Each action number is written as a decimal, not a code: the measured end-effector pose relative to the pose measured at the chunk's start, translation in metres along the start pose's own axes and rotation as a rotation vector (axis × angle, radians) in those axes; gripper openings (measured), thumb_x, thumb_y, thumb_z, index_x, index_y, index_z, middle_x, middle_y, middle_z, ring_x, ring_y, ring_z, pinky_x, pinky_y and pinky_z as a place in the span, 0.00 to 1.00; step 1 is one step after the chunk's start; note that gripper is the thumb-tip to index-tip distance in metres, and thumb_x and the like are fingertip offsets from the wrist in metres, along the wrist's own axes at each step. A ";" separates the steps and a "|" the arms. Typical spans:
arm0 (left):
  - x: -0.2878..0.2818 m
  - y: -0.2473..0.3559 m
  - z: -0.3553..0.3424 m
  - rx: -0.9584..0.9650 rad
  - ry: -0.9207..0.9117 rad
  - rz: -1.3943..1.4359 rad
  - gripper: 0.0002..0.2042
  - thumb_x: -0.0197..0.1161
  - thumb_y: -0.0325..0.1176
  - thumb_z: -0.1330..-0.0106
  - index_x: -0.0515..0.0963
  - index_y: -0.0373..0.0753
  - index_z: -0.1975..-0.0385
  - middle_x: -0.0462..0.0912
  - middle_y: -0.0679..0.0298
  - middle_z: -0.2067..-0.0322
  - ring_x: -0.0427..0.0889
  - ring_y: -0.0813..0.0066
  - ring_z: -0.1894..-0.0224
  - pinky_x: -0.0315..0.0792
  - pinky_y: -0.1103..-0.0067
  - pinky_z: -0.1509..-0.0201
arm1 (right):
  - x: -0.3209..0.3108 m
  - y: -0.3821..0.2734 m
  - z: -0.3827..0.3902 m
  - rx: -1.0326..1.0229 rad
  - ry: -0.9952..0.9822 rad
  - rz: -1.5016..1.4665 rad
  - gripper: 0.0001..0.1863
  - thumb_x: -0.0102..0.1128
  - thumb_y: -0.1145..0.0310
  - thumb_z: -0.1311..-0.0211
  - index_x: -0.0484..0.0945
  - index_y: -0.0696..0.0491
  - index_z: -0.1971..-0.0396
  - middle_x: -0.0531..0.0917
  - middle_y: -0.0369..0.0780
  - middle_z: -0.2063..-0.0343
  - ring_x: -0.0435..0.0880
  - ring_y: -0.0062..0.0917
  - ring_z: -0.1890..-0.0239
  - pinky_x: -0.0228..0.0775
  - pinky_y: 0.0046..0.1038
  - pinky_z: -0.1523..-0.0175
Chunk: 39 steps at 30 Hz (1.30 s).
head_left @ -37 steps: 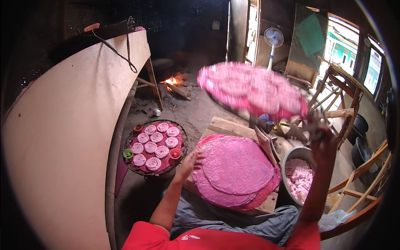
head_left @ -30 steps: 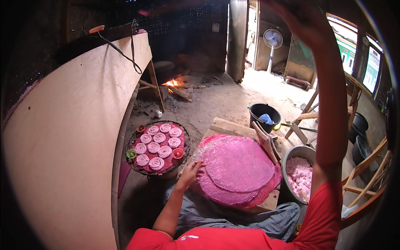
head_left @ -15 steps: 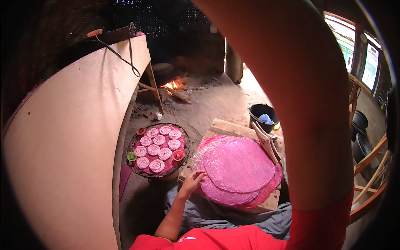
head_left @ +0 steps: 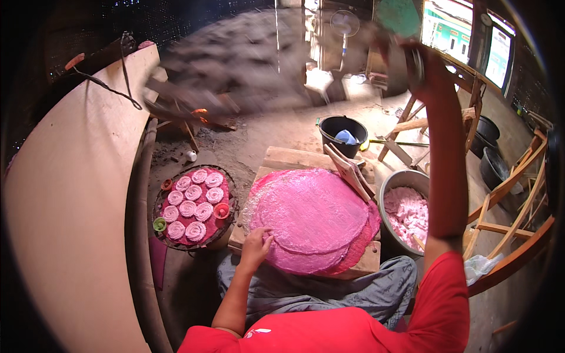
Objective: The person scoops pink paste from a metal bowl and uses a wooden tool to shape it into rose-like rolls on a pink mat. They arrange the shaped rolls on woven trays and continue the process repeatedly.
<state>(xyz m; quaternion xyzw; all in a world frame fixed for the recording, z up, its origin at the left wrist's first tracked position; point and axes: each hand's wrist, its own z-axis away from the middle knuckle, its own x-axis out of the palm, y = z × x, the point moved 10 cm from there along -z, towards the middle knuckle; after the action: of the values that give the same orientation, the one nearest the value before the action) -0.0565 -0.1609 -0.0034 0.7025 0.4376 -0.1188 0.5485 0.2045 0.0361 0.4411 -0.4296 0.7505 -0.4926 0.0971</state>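
glossy pink round sheets (head_left: 312,215), overlapping; blurred grey-brown tray (head_left: 241,67) in right hand (head_left: 407,63).

Glossy round pink sheets (head_left: 312,212) overlap flat on the desk (head_left: 294,156); a broad grey-brown tray (head_left: 235,67) (badly blurred) is raised beyond.

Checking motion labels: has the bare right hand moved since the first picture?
Yes. Against the round grey metal pot, the blurred right hand is now much higher in the view and slightly further left.

Glossy, rough pink sheets (head_left: 312,212) lie on matt wooden boards (head_left: 292,155); right of them, a smooth metal pot (head_left: 412,180); beyond them, a plastic bucket (head_left: 331,142).
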 end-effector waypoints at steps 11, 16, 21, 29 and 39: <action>0.093 0.085 -0.007 0.386 -0.450 -0.111 0.11 0.65 0.40 0.43 0.79 0.42 0.65 0.82 0.61 0.61 0.79 0.62 0.53 0.69 0.67 0.48 | -0.221 0.177 0.321 0.222 0.852 -0.164 0.15 0.52 0.70 0.38 0.74 0.61 0.55 0.84 0.47 0.63 0.86 0.32 0.63 0.83 0.35 0.56; 0.090 0.048 -0.064 -0.089 -0.492 0.089 0.07 0.58 0.34 0.34 0.78 0.38 0.66 0.83 0.54 0.68 0.82 0.60 0.70 0.76 0.68 0.63 | -0.250 0.154 0.426 0.323 1.041 -0.041 0.18 0.52 0.72 0.41 0.71 0.62 0.51 0.84 0.48 0.62 0.86 0.32 0.61 0.84 0.30 0.66; 0.060 0.049 -0.154 -0.222 -0.474 0.155 0.09 0.51 0.33 0.28 0.75 0.34 0.61 0.83 0.52 0.68 0.83 0.69 0.72 0.77 0.72 0.70 | -0.230 0.157 0.446 0.413 0.875 -0.003 0.22 0.49 0.73 0.42 0.67 0.63 0.47 0.83 0.49 0.61 0.86 0.33 0.68 0.84 0.31 0.72; -0.022 0.145 -0.196 0.323 -0.058 0.093 0.07 0.56 0.32 0.32 0.74 0.35 0.63 0.82 0.54 0.76 0.84 0.63 0.75 0.74 0.71 0.72 | -0.208 0.242 0.427 0.609 0.926 -0.133 0.17 0.53 0.73 0.43 0.72 0.62 0.53 0.84 0.51 0.65 0.86 0.35 0.67 0.84 0.36 0.67; 0.037 0.155 -0.038 0.504 -0.314 -0.013 0.09 0.58 0.31 0.37 0.77 0.40 0.59 0.83 0.55 0.71 0.83 0.56 0.69 0.76 0.67 0.66 | -0.130 0.373 0.344 0.565 0.550 -0.419 0.25 0.53 0.73 0.36 0.63 0.52 0.38 0.77 0.41 0.46 0.77 0.35 0.44 0.70 0.43 0.41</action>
<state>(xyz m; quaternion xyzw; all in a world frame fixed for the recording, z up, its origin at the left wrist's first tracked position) 0.0695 -0.1122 0.0900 0.7867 0.3085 -0.3344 0.4172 0.2744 -0.0392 -0.0728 -0.3822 0.4811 -0.7833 -0.0946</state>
